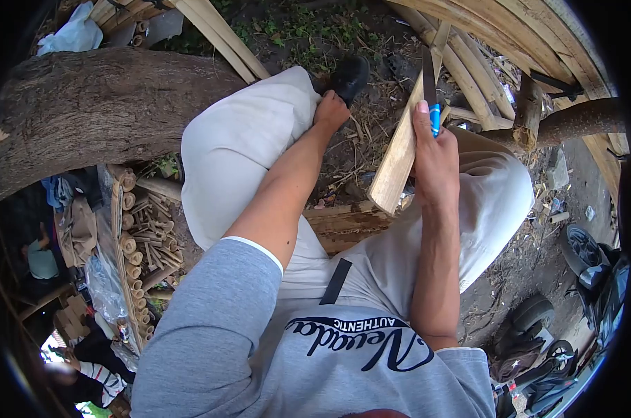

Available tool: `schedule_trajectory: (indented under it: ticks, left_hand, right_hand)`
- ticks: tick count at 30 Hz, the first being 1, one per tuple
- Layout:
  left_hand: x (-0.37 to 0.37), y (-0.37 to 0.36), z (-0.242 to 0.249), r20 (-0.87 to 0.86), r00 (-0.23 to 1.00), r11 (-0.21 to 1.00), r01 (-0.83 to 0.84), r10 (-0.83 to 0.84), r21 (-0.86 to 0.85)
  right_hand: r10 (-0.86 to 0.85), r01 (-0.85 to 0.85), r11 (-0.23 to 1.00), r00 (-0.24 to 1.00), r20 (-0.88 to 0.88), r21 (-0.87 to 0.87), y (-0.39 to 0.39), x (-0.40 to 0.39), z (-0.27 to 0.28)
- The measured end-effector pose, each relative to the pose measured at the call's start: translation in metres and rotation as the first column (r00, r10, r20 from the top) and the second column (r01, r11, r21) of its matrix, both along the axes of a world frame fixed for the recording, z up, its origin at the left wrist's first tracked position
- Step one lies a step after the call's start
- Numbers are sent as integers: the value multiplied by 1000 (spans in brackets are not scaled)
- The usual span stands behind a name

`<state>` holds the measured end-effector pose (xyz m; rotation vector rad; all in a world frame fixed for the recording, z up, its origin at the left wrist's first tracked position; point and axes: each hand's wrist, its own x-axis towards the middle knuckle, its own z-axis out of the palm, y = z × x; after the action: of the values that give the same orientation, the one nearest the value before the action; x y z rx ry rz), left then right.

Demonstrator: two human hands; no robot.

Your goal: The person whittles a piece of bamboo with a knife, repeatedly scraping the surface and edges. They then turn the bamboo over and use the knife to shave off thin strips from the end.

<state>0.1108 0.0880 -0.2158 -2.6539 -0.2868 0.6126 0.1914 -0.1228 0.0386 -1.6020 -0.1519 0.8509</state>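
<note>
My right hand (439,164) is closed around a knife (434,120) with a blue handle. Its dark blade points away from me. Against the thumb side of that hand lies a long, pale bamboo strip (397,164), slanting between my knees. Whether the fingers also grip the strip is hidden. My left hand (333,109) is curled at my ankle, beside a black shoe (350,75); the fingertips are turned away, so anything inside them does not show.
A thick tree trunk (92,104) crosses on the left. Long bamboo strips (531,31) arch at the upper right. Cut bamboo pieces (151,237) are stacked at the left. Sandals (583,254) and bags lie at the right. Another person (96,376) is partly visible at the lower left.
</note>
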Motion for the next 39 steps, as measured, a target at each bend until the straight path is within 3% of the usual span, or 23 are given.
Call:
schedule_trajectory:
  ticks: [2, 4, 5, 6, 8, 12, 19, 21, 22, 23, 24, 25, 26, 27, 28, 29, 30, 32, 35, 39]
  left_hand:
    - [2, 3, -5, 51, 996, 996, -71, 68, 56]
    - [-3, 4, -5, 97, 995, 997, 13, -20, 76]
    - [-12, 6, -5, 290, 953, 991, 55, -89, 124]
    - [-15, 5, -2, 297, 951, 991, 52, -87, 122]
    - [-9, 1, 1, 30, 991, 986, 123, -127, 115]
    - [-9, 6, -10, 176, 981, 994, 72, -86, 84]
    - [-3, 14, 20, 58, 993, 981, -96, 107, -167]
    - [10, 20, 33, -23, 991, 880, -129, 133, -457]
    - [20, 15, 48, -26, 991, 875, -132, 135, -466]
    - [29, 9, 66, 102, 873, 653, -275, 478, -706]
    - [33, 9, 77, 116, 624, 360, -279, 773, -890]
    - [25, 11, 58, 149, 802, 672, -364, 578, -645]
    - [13, 13, 39, 151, 793, 671, -378, 590, -638]
    - [-5, 15, 19, 265, 872, 874, -294, 411, -386]
    - [-22, 20, 2, 304, 932, 980, -177, 196, -90]
    - [-31, 22, -12, 462, 877, 991, -129, 132, -39]
    - [-33, 21, -8, 450, 880, 988, -153, 150, -31]
    - [-34, 20, 4, 255, 967, 1000, 6, -7, 5]
    - [-43, 13, 4, 298, 954, 999, 28, -40, 47]
    - [-41, 16, 1, 345, 930, 992, -111, 125, -58]
  right_hand:
    - [16, -15, 1000, 1000, 26, -18, 0, 0, -4]
    - [19, -18, 999, 999, 39, -38, 3, -4, -5]
    - [27, -26, 999, 999, 31, -40, 3, -4, -6]
    - [30, -28, 999, 999, 28, -46, 3, -4, -7]
    - [46, -41, 997, 996, 72, -61, 3, -4, -9]
    - [71, -64, 994, 995, 68, -93, 7, -8, -2]
    - [55, -52, 998, 994, 90, -31, 12, -6, -8]
    - [54, -51, 998, 995, 78, -40, 11, -7, -7]
    - [45, -43, 999, 997, 60, -33, 13, -8, -3]
    - [34, -33, 999, 999, 36, -26, 13, -10, -1]
    - [33, -32, 999, 999, 31, -25, 12, -11, -1]
    - [40, -38, 998, 998, 49, -49, 11, -9, -2]
    - [59, -54, 996, 996, 66, -72, 11, -7, -3]
    - [52, -46, 996, 995, 83, -74, 11, -7, -6]
    - [53, -49, 998, 996, 71, -48, 10, -8, -5]
    - [36, -34, 999, 998, 56, -38, 11, -10, 0]
    - [19, -18, 999, 999, 39, -35, 10, -12, 2]
    - [62, -60, 995, 998, 21, -74, 4, -6, -6]
    - [66, -64, 996, 997, 27, -56, 8, -12, 3]
    - [53, -51, 997, 998, -32, 59, 15, -18, 1]
